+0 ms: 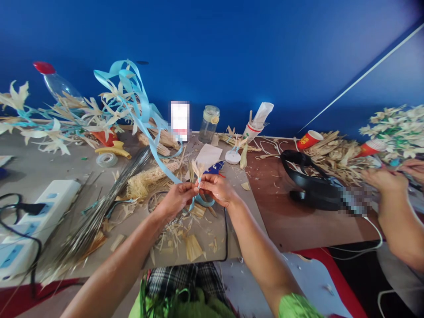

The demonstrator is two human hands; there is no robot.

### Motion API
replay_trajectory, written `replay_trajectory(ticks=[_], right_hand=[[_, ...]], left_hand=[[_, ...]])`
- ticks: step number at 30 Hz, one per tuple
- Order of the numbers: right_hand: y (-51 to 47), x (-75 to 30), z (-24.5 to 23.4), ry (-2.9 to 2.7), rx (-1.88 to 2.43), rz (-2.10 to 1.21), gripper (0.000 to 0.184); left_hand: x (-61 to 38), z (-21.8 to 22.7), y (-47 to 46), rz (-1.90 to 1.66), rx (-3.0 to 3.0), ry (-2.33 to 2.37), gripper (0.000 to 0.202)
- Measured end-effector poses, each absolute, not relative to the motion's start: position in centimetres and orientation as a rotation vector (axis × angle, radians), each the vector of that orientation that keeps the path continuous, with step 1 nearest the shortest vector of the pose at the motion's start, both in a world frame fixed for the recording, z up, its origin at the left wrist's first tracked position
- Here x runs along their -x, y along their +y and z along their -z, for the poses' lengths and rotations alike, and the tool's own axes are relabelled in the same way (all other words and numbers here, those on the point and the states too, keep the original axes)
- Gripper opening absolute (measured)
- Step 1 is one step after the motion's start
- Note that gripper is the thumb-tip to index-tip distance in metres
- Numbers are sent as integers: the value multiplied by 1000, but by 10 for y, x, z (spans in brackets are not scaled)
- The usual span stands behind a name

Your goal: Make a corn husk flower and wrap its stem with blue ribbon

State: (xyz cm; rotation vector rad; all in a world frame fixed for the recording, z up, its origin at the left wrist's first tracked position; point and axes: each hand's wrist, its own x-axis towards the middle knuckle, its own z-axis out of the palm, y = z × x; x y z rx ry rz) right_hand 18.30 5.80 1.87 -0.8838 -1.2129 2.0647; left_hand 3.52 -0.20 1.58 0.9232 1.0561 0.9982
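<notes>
Nearest the body, dry, flat husk scraps are scattered over the grey table. Just beyond them, over the table's middle, a small husk flower of pale, pointed, papery petals is pinched at its stem between the fingertips of the left hand and the right hand, both closed on it. A glossy light-blue ribbon is seen curling from the stem up to the left. A bundle of thin, straight metal wires lies to the left, near a white plastic power strip. Farther back, a clear glass jar stands upright before the matte blue wall. At the far right, another person's hand is seen beside heaped husks.
</notes>
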Motion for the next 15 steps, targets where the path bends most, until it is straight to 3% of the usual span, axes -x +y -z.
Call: replay_trajectory(ticks=[15], right_hand=[[59, -188, -19, -1101, 749, -2257, 32]], left_hand=[[-34, -21, -2, -959, -638, 823, 31]])
